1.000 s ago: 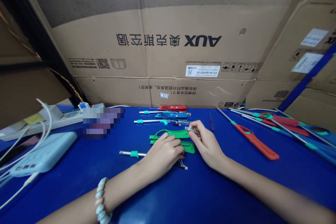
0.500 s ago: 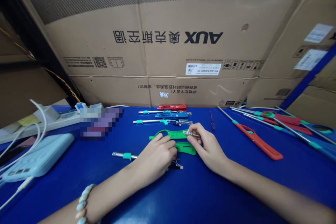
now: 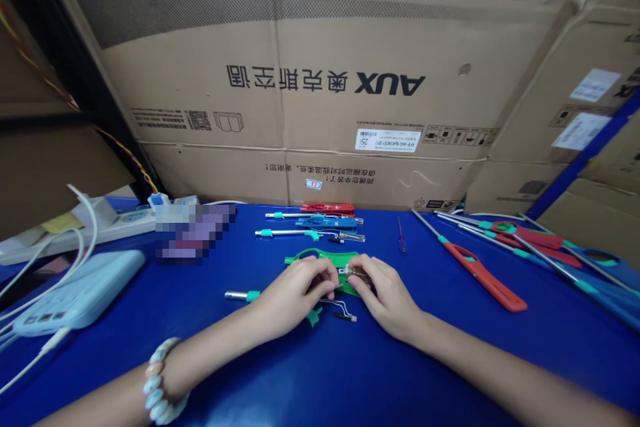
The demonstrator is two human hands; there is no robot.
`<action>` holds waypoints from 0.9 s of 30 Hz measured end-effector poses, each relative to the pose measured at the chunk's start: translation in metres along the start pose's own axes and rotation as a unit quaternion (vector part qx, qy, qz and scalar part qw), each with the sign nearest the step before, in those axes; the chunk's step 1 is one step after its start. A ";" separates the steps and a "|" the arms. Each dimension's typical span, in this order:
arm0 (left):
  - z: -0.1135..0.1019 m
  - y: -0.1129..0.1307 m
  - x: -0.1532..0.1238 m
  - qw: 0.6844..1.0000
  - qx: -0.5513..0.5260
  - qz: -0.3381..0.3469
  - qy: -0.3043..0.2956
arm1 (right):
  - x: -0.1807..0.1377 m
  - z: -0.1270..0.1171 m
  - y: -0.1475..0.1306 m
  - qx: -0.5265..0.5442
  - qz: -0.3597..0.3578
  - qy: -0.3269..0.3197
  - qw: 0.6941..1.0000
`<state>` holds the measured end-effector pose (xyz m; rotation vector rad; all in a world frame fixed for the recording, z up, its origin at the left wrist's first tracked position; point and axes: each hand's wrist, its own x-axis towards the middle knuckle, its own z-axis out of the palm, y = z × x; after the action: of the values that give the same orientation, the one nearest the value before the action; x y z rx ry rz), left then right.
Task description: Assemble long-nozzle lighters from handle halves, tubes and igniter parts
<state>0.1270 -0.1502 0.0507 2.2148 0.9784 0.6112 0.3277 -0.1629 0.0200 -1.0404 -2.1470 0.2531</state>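
My left hand (image 3: 295, 293) is curled over a long lighter's metal tube (image 3: 239, 295) with a teal collar, and its fingertips pinch thin wires at the tube's handle end. My right hand (image 3: 383, 290) pinches a small clear metal-tipped part (image 3: 350, 271) close against the left fingertips. Both hands sit over a green plastic handle shell (image 3: 320, 257) lying on the blue table (image 3: 350, 360). A black-tipped wire (image 3: 343, 313) trails out below the hands.
Behind the hands lie a red shell (image 3: 327, 208), a blue shell (image 3: 325, 221) and another tube (image 3: 300, 233). A small red screwdriver (image 3: 400, 238) and finished red and blue lighters (image 3: 483, 273) lie right. A power strip (image 3: 75, 230) and pale blue device (image 3: 75, 290) sit left. Cardboard boxes (image 3: 320, 80) wall the back.
My right hand has brought the small clear part down and left, to meet my left fingertips. My left hand has lifted the tube's handle end slightly over the green shell.
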 end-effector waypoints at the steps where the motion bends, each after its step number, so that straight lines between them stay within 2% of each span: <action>1: 0.001 0.000 0.001 1.000 -0.010 -0.003 0.002 | 0.000 0.000 0.000 -0.001 -0.002 -0.008 1.000; 5: 0.001 -0.001 0.002 1.000 0.001 -0.003 0.022 | 0.000 0.000 0.001 -0.008 0.005 -0.034 0.999; 12: 0.000 -0.008 -0.005 0.999 0.009 0.034 0.029 | 0.003 0.000 0.006 -0.013 0.020 -0.037 0.999; 27: 0.004 -0.013 -0.006 0.993 0.030 0.037 0.108 | 0.000 -0.001 0.003 -0.035 -0.075 -0.055 0.995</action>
<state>0.1194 -0.1499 0.0383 2.2800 1.0378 0.8813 0.3299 -0.1610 0.0192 -0.9172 -2.3361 0.1695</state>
